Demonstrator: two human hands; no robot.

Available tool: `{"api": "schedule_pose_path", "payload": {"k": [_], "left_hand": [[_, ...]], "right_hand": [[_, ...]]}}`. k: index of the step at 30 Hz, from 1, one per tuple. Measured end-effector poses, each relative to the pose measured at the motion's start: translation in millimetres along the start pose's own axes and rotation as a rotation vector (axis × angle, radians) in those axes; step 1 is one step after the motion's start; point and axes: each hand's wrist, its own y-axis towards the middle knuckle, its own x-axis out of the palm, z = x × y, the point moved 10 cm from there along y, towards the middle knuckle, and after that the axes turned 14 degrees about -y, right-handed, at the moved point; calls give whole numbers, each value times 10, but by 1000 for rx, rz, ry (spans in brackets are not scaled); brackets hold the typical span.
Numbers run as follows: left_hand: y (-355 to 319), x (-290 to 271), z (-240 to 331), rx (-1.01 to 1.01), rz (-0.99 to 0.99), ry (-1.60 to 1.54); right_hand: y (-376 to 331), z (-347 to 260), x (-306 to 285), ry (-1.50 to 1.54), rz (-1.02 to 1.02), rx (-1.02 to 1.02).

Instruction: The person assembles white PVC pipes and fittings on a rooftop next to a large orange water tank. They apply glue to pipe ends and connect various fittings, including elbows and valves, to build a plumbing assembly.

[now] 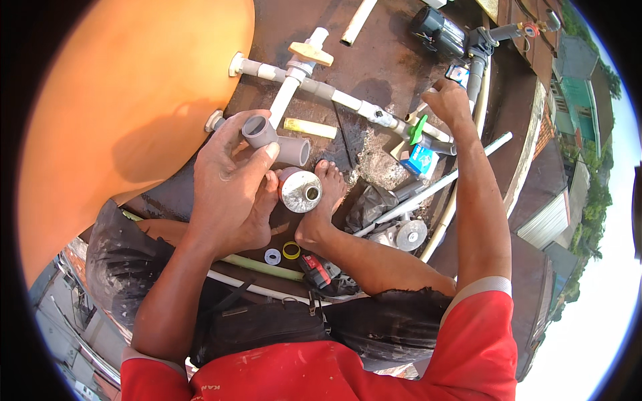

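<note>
My left hand (231,174) is closed around a grey PVC tee fitting (281,142), with its thumb pressed on the side and the open ends showing. Just below the tee, an opened round can (300,192) with a dull, smeared top stands between my feet. My right hand (447,101) reaches out to the far right beside the grey pipework, its fingers curled closed. Whatever is in those fingers is too hidden to name. Near that hand, a green-handled valve (418,129) sits on the pipe line.
A big orange tank (134,100) fills the left, joined to white and grey pipe (344,100). A valve with a tan handle (311,53) rises from it. A black pump (438,32) stands far right. Around my feet lie a blue box (420,160), tape rolls (291,250) and a red-black battery (319,271).
</note>
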Motion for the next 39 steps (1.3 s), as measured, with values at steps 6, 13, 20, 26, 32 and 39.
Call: {"api": "schedule_pose_path", "payload": {"k": [6, 13, 20, 26, 32, 39], "left_hand": [[28, 46, -70, -70, 0, -86], [38, 62, -69, -14, 16, -94], [22, 7, -54, -48, 61, -81], [-2, 29, -84, -68, 24, -50], [-15, 830, -366, -151, -431, -26], [268, 3466, -1779, -537, -703, -630]], "right_hand": [[220, 59, 137, -27, -16, -10], [366, -174, 207, 47, -159, -137], [198, -588, -77, -96, -282, -267], [167, -467, 88, 94, -315, -269], [421, -354, 132, -26, -245, -250], [757, -135, 228, -5, -277, -171]]}}
